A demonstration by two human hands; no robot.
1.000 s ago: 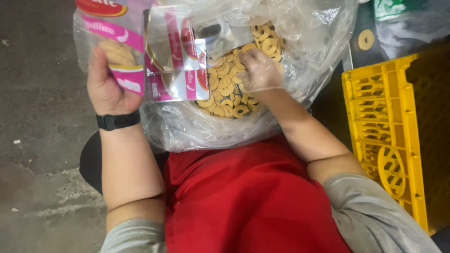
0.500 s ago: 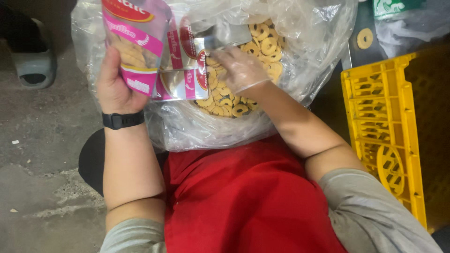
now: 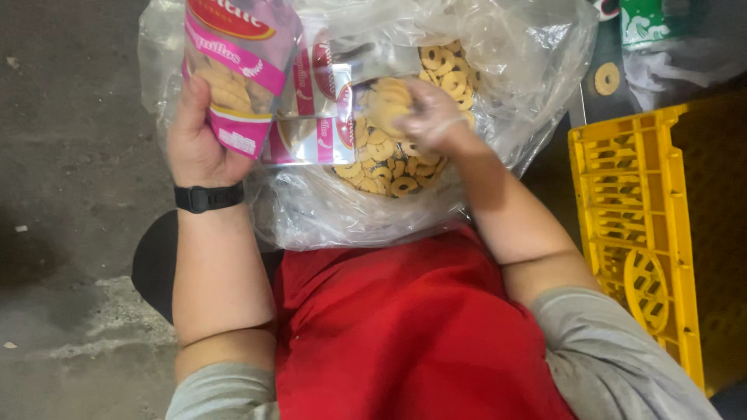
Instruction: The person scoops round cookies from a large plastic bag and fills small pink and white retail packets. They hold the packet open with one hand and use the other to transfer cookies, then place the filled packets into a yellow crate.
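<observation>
Ring biscuits (image 3: 381, 167) fill the big clear plastic bag (image 3: 513, 85) resting on your red apron (image 3: 405, 334), and your gloved right hand (image 3: 428, 117) is closed around a fistful of them, raised just beside the mouth of the pink-and-white printed pouch (image 3: 241, 78). Your left hand (image 3: 194, 144), with a black wristband (image 3: 208, 197), is wrapped tight round that pouch, holding it upright over the bag's left side. By the look of it, filling is under way: the handful has not yet gone in, how full the pouch is cannot be seen, and a deep heap of loose biscuits is left in the bag. Room is tight on your right, where a yellow plastic crate (image 3: 630, 225) stands close to your elbow, with one stray biscuit (image 3: 607, 78) lying beyond it. Bare concrete floor (image 3: 70, 155) lies to your left.
</observation>
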